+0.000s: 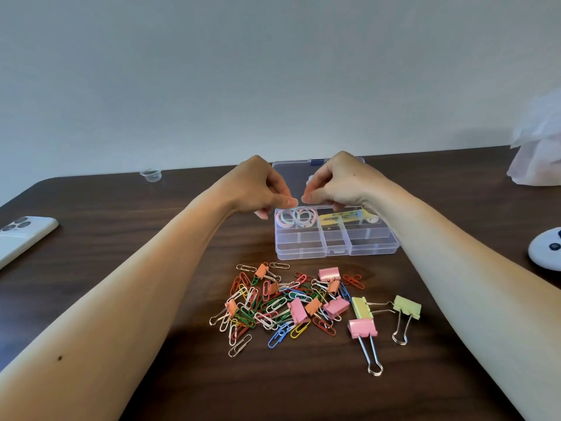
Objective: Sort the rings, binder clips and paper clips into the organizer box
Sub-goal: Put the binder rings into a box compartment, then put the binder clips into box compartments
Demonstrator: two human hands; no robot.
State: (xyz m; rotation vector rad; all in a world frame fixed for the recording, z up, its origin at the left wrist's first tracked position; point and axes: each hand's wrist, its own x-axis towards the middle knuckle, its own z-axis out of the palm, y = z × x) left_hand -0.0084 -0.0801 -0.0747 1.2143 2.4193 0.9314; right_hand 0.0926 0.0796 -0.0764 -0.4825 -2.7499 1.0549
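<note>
L hand [258, 189] & R hand [337, 183] hover over organizer box [334, 238] far row, fingers pinched; can't tell if either grips anything. Rings [296, 217] sit in far-left compartment just below, likely being tidied. Paper clips [267, 305] & binder clips [364, 317] lie unsorted on bench [151, 238] near box.

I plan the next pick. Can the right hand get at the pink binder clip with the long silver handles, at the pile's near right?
Probably yes. The right hand hovers over the organizer box; the pink binder clip lies uncovered on the table, nothing between them.
</note>
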